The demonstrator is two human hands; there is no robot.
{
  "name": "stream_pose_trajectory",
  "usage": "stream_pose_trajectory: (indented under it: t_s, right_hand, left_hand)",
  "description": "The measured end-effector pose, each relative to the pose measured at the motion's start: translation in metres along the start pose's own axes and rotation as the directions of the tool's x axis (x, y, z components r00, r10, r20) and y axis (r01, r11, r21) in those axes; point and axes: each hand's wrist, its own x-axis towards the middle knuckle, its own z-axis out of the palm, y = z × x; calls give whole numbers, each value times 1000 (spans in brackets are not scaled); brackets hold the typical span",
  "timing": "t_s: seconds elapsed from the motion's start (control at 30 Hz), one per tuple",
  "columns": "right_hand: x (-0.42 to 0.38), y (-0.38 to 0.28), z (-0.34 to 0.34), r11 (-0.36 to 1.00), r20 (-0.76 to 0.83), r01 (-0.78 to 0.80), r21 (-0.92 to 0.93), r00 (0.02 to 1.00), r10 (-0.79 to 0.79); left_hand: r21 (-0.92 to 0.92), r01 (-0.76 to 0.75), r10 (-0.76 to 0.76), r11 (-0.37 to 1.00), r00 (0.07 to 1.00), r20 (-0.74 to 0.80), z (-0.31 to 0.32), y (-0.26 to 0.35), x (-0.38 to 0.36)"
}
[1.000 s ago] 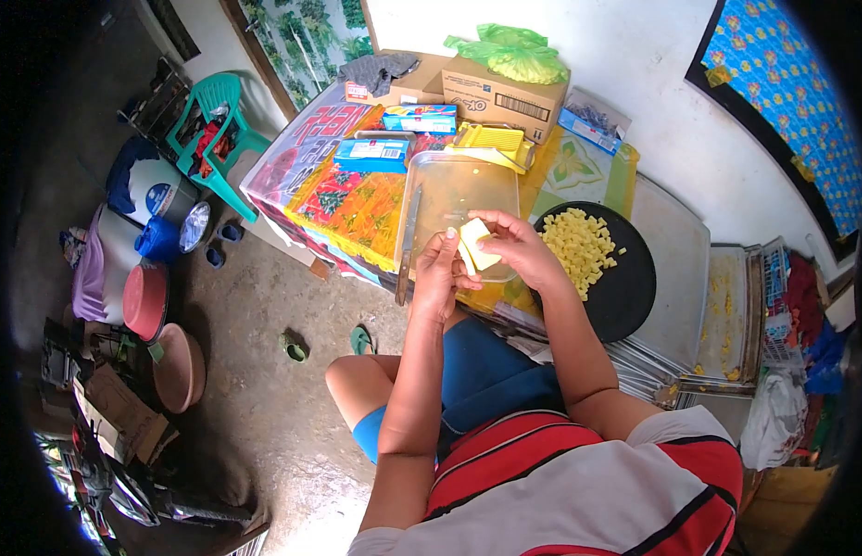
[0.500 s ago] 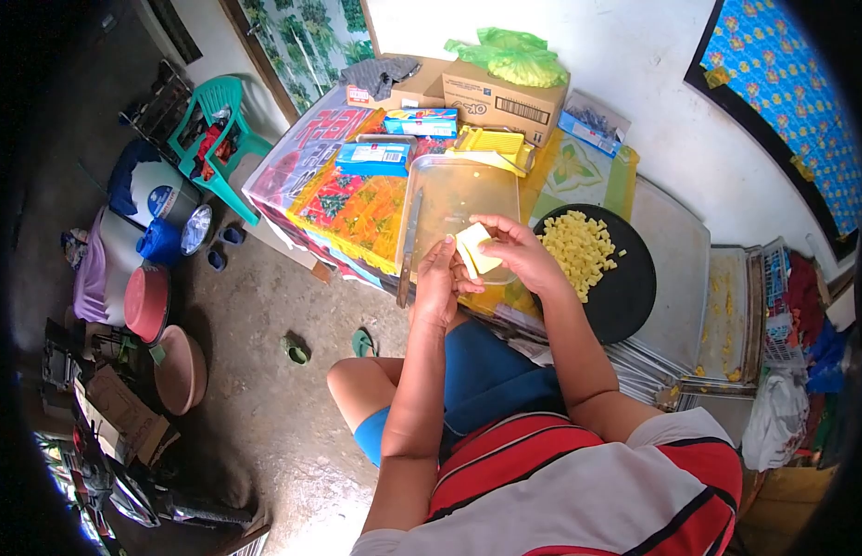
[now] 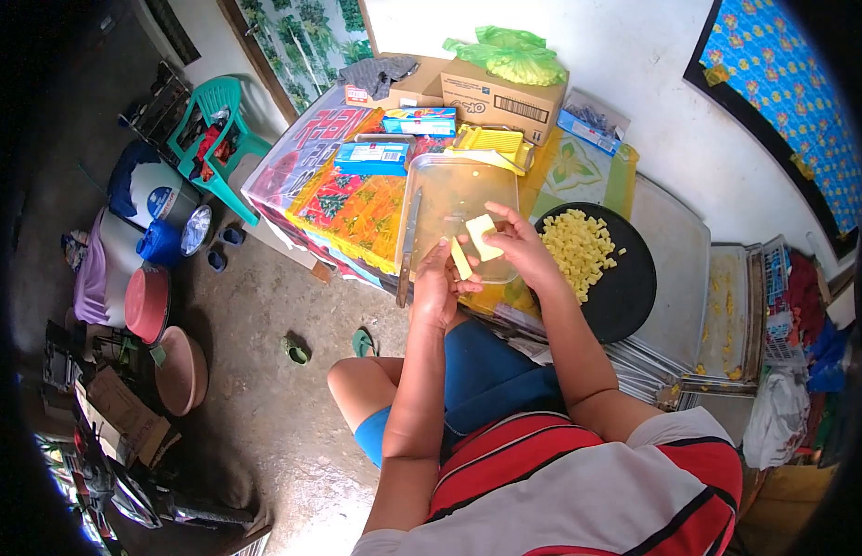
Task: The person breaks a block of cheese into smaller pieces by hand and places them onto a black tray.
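Note:
My left hand (image 3: 437,285) pinches a thin pale-yellow slice of cheese (image 3: 460,259) at its edges. A thicker block of cheese (image 3: 483,233) is gripped in my right hand (image 3: 523,248), slightly apart from the slice. Both hands are over the near end of a translucent plastic tray (image 3: 459,185) with a few crumbs in it. Along the tray's left side lies a knife (image 3: 409,243), its handle toward me. To the right of my right hand, a round black pan (image 3: 630,283) carries a pile of small yellow cheese cubes (image 3: 576,246).
Blue boxes (image 3: 371,159), a yellow slotted rack (image 3: 491,146) and a cardboard box (image 3: 500,97) stand farther back on the table. Metal trays (image 3: 667,232) are stacked at the right. A green chair (image 3: 222,139) and basins (image 3: 179,371) sit on the left floor.
The pieces of cheese have come apart: the thin slice stays in my left hand, while my right hand has drawn the thicker block slightly away to the upper right.

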Motion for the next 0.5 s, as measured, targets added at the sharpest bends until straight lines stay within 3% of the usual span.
stream_pose_trajectory:
  t_s: [0.1, 0.17, 0.3, 0.4, 0.5]
  right_hand:
    - [17, 33, -14, 876, -140, 51, -479, 981, -133]
    - [21, 50, -20, 758, -133, 37, -651, 978, -161]
    - [17, 55, -14, 563, -157, -65, -824, 981, -117]
    - [18, 56, -15, 322, -5, 144, -936, 907, -421]
    - [21, 46, -12, 541, -7, 281, -793, 883, -469]
  left_hand:
    - [-43, 15, -16, 999, 1000, -20, 1, -1, -1]
    - [-78, 15, -17, 997, 1000, -26, 1, -3, -1]
    - [-158, 24, -25, 987, 1000, -8, 1, -4, -5]
    - [-166, 19, -22, 986, 1000, -14, 2, -4, -7]
    - [-123, 22, -24, 992, 1000, -19, 2, -3, -6]
